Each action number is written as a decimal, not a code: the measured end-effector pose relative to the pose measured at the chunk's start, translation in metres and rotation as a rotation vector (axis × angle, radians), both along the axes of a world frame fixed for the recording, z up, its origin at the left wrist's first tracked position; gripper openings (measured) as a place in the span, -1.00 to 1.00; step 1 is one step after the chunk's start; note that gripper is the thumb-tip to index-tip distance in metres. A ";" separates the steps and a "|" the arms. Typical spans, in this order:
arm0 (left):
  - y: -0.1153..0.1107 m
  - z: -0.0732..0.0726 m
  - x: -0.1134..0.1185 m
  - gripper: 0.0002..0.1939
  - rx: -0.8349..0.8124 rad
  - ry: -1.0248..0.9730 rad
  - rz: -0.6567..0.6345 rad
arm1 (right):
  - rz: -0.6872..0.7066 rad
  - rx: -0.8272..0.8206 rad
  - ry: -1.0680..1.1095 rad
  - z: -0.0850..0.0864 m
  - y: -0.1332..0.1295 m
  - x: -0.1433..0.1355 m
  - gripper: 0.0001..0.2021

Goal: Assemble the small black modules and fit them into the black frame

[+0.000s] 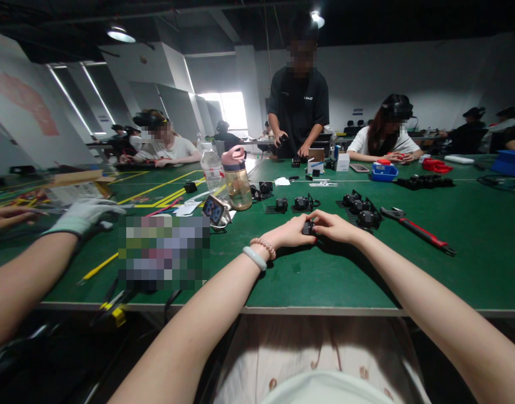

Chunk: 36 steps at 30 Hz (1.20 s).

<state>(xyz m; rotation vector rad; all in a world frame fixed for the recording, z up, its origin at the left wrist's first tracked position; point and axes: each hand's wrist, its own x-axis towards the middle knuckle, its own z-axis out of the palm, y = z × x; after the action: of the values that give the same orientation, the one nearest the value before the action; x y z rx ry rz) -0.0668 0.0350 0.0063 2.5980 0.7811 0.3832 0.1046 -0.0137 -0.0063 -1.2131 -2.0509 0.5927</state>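
Both my hands meet over the green table (409, 275), around a small black block-shaped part (308, 226). My left hand (292, 231), with a bead bracelet and a pale bangle at its wrist, grips the part from the left. From the right, my right hand (335, 227) has its bent fingers on the same part. Much of the part is hidden by my fingers. Just beyond my hands sit similar black parts (302, 203) with thin pins or brackets. To the right of my right hand lies a cluster of black parts (362, 210).
Right of me lies a red-handled adjustable wrench (423, 231). A pink-lidded bottle (237, 179), a clear bottle (213, 171) and a small watch-like display (214, 211) stand to the left. A co-worker's gloved hand (83, 216) is at far left. A blue bin (384, 171) is farther back.
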 end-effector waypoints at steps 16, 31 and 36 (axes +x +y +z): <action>0.003 -0.002 -0.001 -0.42 0.021 0.016 -0.007 | -0.053 -0.004 -0.044 0.005 -0.004 -0.002 -0.73; 0.003 -0.002 0.000 -0.46 0.004 -0.007 -0.009 | 0.040 0.037 -0.029 0.001 -0.003 -0.001 -0.57; 0.002 -0.001 0.000 -0.45 -0.009 -0.001 0.005 | 0.031 0.038 -0.030 0.000 -0.003 -0.002 -0.58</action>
<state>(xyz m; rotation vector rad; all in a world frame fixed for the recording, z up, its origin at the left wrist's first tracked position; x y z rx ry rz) -0.0671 0.0370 0.0055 2.5881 0.7878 0.3815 0.1030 -0.0164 -0.0064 -1.1763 -2.1001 0.5507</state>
